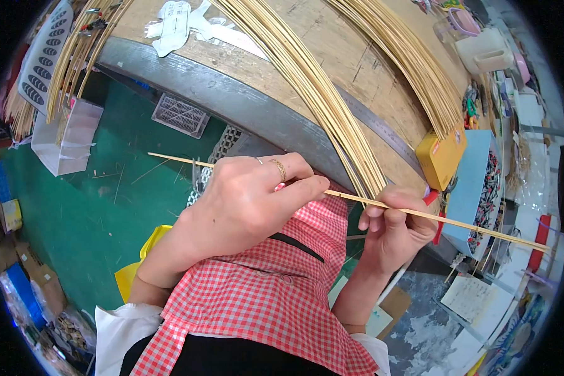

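Observation:
A long thin bamboo strip [476, 228] runs across in front of me, slanting down from left to right. My left hand [250, 194] is closed round it, thumb and forefinger pinching it near the middle; a gold ring and something small, red and white, show at its fingers. The strip's left end sticks out past that hand. Farther right, my right hand [398, 229] pinches the same strip between thumb and fingers. Just beyond the hands, a bundle of similar bamboo strips [313, 88] lies on the workbench [232, 81], its near ends close to my right hand.
A second bundle of strips [407, 56] lies farther right, beside a metal ruler [382, 128]. A yellow tin [442, 156] and a blue box [473, 150] of small coloured pieces stand at the bench's right. At left, a white bin [66, 141] stands on the green floor [125, 200].

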`<state>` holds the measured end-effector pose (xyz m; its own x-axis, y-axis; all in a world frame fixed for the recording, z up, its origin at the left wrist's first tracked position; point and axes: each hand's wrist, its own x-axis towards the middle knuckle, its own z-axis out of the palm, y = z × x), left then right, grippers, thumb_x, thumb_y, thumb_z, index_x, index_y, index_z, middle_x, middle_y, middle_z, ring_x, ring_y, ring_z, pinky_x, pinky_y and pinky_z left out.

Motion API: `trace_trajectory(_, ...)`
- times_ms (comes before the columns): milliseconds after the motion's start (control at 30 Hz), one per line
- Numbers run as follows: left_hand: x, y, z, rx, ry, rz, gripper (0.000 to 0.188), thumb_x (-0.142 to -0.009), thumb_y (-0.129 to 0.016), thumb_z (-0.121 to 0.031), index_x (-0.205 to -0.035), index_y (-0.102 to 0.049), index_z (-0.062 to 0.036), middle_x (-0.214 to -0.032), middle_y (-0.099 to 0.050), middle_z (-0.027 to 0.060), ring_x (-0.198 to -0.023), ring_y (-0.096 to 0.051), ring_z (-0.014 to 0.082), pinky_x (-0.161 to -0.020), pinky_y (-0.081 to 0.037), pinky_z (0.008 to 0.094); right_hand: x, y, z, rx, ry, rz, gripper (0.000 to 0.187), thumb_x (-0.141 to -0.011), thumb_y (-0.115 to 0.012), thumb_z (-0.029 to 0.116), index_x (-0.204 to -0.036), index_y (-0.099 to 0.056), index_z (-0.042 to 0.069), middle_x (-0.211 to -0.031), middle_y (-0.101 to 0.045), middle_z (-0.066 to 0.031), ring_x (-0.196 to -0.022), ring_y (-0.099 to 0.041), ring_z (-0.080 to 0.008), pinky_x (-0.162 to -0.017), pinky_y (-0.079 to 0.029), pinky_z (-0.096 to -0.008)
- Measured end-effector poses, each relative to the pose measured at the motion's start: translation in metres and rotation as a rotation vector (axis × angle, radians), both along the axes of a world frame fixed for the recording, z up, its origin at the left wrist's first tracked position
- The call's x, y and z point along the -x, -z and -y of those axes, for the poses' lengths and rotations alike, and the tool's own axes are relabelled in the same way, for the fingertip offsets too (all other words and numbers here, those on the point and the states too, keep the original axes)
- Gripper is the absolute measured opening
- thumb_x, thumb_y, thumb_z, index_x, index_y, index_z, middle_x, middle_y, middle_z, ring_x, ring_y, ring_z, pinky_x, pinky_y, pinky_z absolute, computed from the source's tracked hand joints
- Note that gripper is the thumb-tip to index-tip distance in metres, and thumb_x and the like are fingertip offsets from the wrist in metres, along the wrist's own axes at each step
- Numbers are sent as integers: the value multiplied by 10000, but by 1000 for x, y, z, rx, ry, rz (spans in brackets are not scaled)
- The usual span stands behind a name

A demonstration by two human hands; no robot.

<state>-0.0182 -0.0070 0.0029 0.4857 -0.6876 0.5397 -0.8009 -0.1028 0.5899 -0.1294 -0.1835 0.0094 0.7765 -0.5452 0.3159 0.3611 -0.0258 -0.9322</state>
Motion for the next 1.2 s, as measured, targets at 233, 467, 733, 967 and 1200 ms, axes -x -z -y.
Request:
trace_trajectory(233,-5,2,4,18,95,-155,176,-729,-703,-55,-897,-678,-9,-759,-633,83,-620,-629,203,-528,-505,288,-1,8,0,-78,-68,23,75,-742,-652,-79,-815,-652,-97,-712,-633,-196,-517,-606,-172,-434,-484,-227)
trace_trajectory(467,-8,6,9,29,330,-672,117,-778,-664,-74,-841,-680,23,-674,-618,116,-567,-588,219,-510,-441,307,-4,-1,-2,100,-218,-22,117,-688,-652,-113,-793,-682,-69,-733,-667,-168,-599,-646,-221,-541,-528,-273)
trace_trajectory(733,-2,7,13,97,138,-698,81,-743,-652,-19,-769,-670,55,-586,-584,91,-494,-519,128,-448,-355,260,15,-41,77,609,78,-387,191,-748,-643,-16,-933,-688,-3,-805,-676,-100,-718,-632,-167,-655,-503,-268)
trace_trajectory(967,-5,9,13,123,45,-681,260,-812,-655,-187,-700,-647,48,-560,-544,40,-491,-446,94,-456,-289,245,121,-51,274,998,795,-947,218,-834,-628,106,-995,-675,-34,-836,-697,-138,-754,-660,-178,-699,-505,-292)
trace_trajectory(1200,-9,16,11,103,58,-644,302,-843,-648,-223,-702,-652,43,-563,-538,30,-500,-449,87,-459,-292,246,145,-10,312,927,713,-1079,232,-809,-646,120,-978,-669,-37,-842,-678,-185,-783,-670,-267,-723,-498,-333)
